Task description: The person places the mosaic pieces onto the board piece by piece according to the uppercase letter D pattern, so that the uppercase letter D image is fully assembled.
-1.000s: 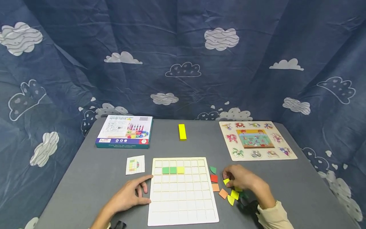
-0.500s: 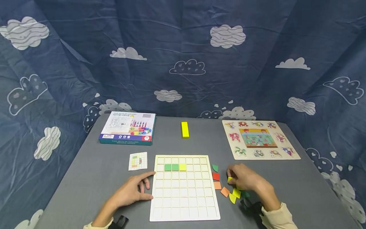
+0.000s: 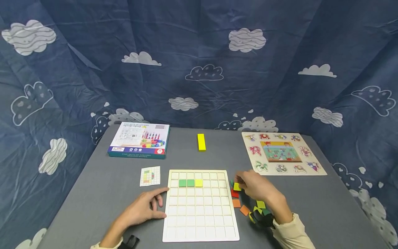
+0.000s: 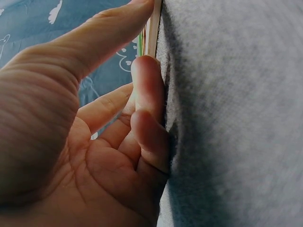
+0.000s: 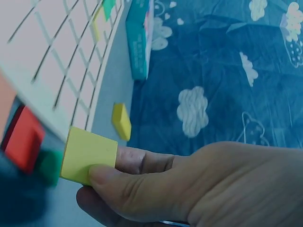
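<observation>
Between thumb and fingers, my right hand [image 3: 256, 186] pinches a yellow square tile [image 5: 90, 155], held beside the right edge of the white grid board [image 3: 200, 221]. My left hand [image 3: 143, 209] touches the board's left edge with thumb and index fingertip, its other fingers loosely bent. Two green square tiles [image 3: 186, 183] and one yellow tile [image 3: 198, 183] sit in a row in the board's second row. Under and near my right hand lie a red tile [image 5: 24, 139], an orange tile [image 3: 236, 203], and several yellow and green pieces, partly hidden by the wrist.
A small pattern card [image 3: 150, 176] lies left of the board. Farther back are a boxed toy set [image 3: 140, 140], a yellow block [image 3: 201, 142] and a wooden picture puzzle [image 3: 283, 152]. A dark cloud-print curtain [image 3: 199, 93] hangs behind the table.
My right hand has lifted the yellow square tile from the loose pieces and moved left and away from me, toward the board's edge. The left hand stays on the board.
</observation>
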### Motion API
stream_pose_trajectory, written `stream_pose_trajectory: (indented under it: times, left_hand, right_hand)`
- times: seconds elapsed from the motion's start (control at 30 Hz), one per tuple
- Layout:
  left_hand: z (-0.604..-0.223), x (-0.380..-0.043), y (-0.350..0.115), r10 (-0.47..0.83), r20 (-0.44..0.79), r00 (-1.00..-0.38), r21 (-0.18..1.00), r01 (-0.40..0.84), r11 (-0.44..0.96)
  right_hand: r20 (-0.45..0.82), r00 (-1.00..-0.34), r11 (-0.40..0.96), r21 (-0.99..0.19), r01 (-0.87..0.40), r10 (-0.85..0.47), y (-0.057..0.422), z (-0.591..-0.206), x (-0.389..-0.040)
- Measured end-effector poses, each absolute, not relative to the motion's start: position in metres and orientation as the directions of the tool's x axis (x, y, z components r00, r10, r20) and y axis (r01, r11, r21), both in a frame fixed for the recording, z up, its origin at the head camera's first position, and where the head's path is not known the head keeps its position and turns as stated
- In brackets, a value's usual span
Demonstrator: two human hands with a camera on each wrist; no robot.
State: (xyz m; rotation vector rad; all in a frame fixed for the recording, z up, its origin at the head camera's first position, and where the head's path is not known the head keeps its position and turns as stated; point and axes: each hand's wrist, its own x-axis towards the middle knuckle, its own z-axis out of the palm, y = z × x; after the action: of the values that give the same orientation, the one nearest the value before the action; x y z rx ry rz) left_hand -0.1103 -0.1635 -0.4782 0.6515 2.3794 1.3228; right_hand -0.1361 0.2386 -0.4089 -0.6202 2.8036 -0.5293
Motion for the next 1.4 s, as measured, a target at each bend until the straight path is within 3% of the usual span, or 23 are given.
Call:
stream_pose_trajectory:
  times: [0.47, 0.73, 0.97, 1.23, 1.4]
  left_hand:
    - [-0.483, -0.106, -0.168, 0.542, -0.094, -0.835, 0.876, 0.190, 0.444]
    - [-0.484, -0.106, -0.167, 0.549, -0.075, -0.833, 0.876, 0.208, 0.435]
    - [-0.482, -0.108, -0.164, 0.549, -0.065, -0.833, 0.876, 0.216, 0.431]
    - [-0.480, -0.109, -0.163, 0.536, -0.067, -0.841, 0.875, 0.209, 0.437]
    - [-0.480, -0.109, -0.163, 0.535, -0.076, -0.841, 0.863, 0.214, 0.458]
  right_hand:
    - [0.012, -0.838, 0.765, -0.400, -0.504, -0.546, 0.184, -0.409, -0.150]
    - [0.082, -0.849, 0.775, -0.372, -0.511, -0.521, 0.152, -0.416, -0.151]
    - [0.157, -0.826, 0.705, -0.450, -0.548, -0.542, 0.124, -0.427, -0.152]
    - [0.136, -0.803, 0.646, -0.523, -0.555, -0.580, 0.103, -0.442, -0.149]
    - [0.124, -0.812, 0.701, -0.443, -0.559, -0.570, 0.098, -0.452, -0.146]
